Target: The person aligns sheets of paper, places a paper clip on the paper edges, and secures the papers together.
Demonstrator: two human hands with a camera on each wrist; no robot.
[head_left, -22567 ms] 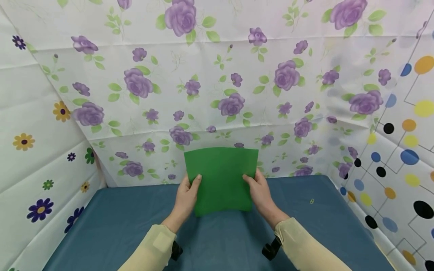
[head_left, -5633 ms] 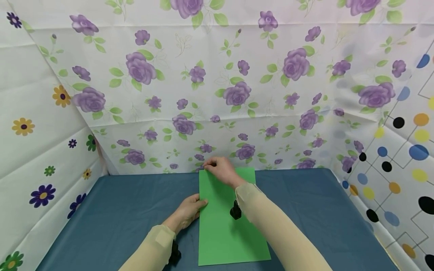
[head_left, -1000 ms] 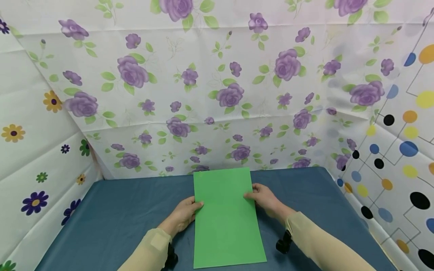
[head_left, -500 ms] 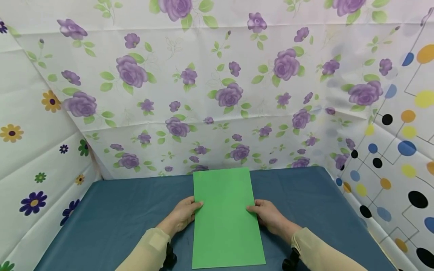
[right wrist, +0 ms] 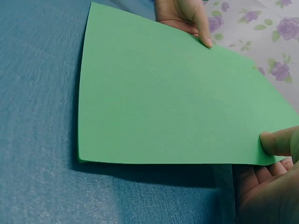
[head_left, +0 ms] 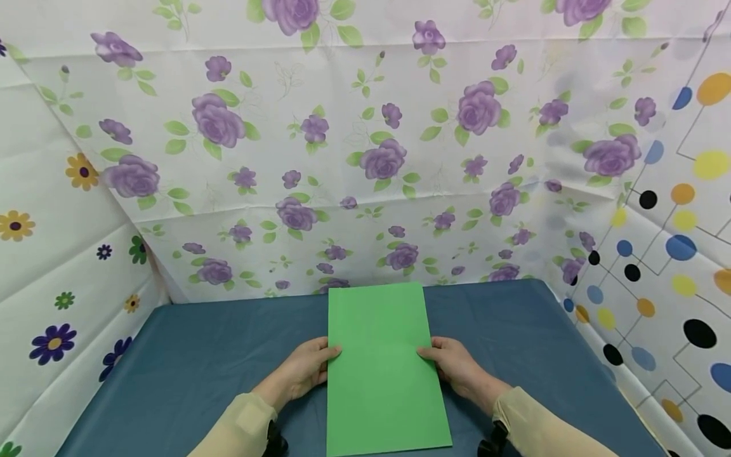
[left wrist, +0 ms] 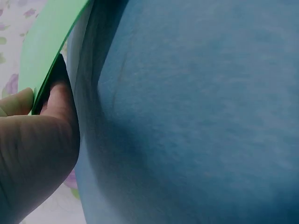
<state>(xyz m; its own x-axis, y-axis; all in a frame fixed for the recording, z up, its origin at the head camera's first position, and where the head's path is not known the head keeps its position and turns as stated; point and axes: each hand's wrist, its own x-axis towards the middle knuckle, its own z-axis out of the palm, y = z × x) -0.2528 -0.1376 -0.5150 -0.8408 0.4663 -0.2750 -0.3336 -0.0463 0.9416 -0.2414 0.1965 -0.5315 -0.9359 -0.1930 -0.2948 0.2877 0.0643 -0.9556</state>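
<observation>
A tall rectangle of bright green paper (head_left: pixel 379 381) is held in front of me above the table, its long sides running away from me. My left hand (head_left: pixel 302 369) pinches its left edge, thumb on top and fingers underneath. On the opposite edge, my right hand (head_left: pixel 459 368) grips it the same way. The left wrist view shows the paper (left wrist: pixel 49 42) raised off the cloth, between thumb and fingers. A tiny yellowish mark shows at the paper's far left corner in the right wrist view, too small to identify.
A dark blue cloth (head_left: pixel 217 355) covers the table. Behind it hangs a white sheet with purple roses (head_left: pixel 382 158). White side sheets, one with flowers (head_left: pixel 52 343) and one with coloured dots (head_left: pixel 679 247), bound the table left and right.
Earlier, my right hand pinched at the paper's far left corner; it then moved to the right edge and slid down it towards me. Within the last half second, both hands stay almost still.
</observation>
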